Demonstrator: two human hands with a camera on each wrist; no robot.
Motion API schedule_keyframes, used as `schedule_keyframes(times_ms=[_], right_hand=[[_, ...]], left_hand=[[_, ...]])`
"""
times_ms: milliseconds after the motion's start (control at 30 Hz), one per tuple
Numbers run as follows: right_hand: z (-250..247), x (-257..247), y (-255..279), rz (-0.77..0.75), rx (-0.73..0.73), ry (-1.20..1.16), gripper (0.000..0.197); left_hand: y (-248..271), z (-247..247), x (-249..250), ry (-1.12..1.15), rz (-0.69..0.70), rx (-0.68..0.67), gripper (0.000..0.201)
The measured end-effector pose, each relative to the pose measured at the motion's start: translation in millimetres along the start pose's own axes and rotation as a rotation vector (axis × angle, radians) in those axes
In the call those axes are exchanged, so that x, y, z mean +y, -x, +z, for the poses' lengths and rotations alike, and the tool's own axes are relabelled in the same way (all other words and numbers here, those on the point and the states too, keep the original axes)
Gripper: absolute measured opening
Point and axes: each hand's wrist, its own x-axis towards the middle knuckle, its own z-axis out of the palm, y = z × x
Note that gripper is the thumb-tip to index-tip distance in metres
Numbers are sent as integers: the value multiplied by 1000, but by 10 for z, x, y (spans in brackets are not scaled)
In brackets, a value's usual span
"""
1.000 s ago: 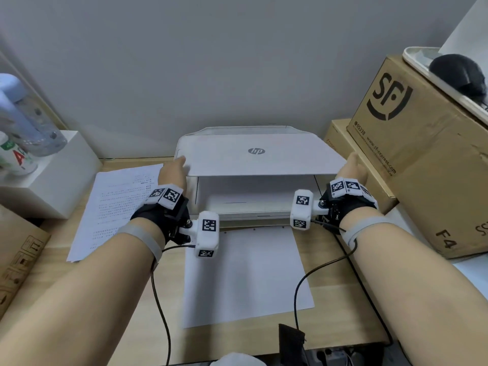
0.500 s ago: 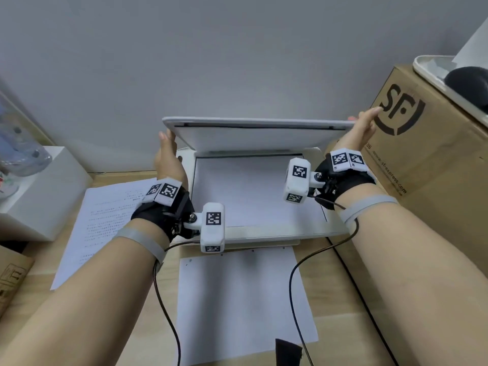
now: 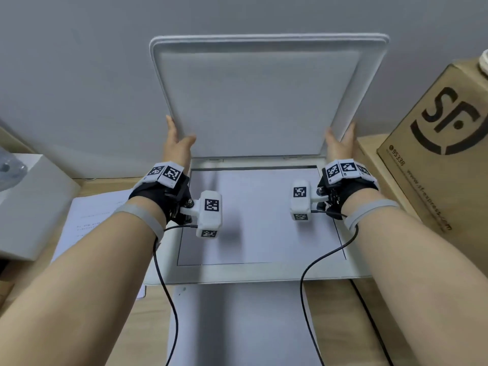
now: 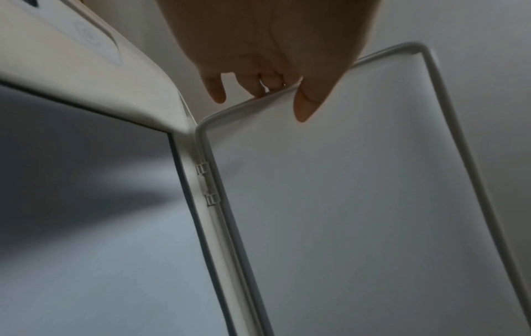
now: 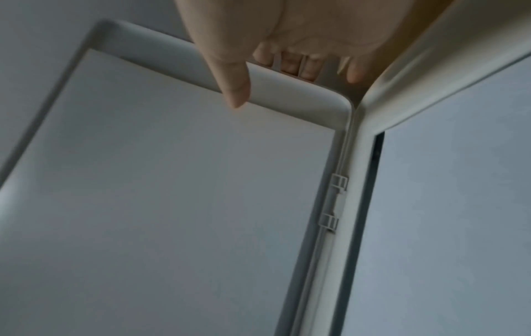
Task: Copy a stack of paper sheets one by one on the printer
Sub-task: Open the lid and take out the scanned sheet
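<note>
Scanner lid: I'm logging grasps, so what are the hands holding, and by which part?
Both hold the raised scanner lid: the left hand pinches its left side edge, the right hand its right side edge, both low, near the hinge.

We see the scanner lid (image 3: 264,101) raised upright at the printer's (image 3: 253,273) back edge, leaving the scanner glass (image 3: 258,220) open from above. A cardboard box (image 3: 435,154) crowds the printer's right edge.

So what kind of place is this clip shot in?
Probably a small office or storeroom corner: a flatbed printer with its lid raised on a wooden desk, printed sheets beside it, and a shipping carton against the wall.
</note>
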Motion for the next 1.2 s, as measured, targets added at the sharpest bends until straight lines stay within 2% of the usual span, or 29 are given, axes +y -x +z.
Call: schedule_keyframes(times_ms=[200, 433, 533, 700, 733, 833, 900, 1067, 1200], right_hand=[[12, 97, -138, 35, -44, 151, 79], [-79, 48, -96, 51, -103, 258, 82], [-170, 14, 43, 56, -136, 308, 76], [-330, 99, 410, 56, -163, 445, 55], [-375, 115, 484, 66, -182, 489, 51], [-529, 140, 696, 76, -205, 585, 45], [-623, 160, 832, 86, -187, 619, 46], [-753, 316, 1164, 158, -174, 936, 57], [-755, 406, 1288, 127, -173, 1119, 48]], left_hand=[[-224, -15, -40, -121, -58, -37, 86], [-86, 5, 61, -284, -57, -91, 85], [25, -86, 97, -356, -74, -77, 85], [422, -257, -30, -378, -131, -133, 91], [499, -297, -72, -469, -153, -164, 89], [726, -431, -185, -937, -199, -273, 81], [859, -504, -214, -1129, -220, -330, 81], [964, -625, -378, -1485, -187, -498, 85], [1119, -577, -357, -1542, -203, -514, 84]])
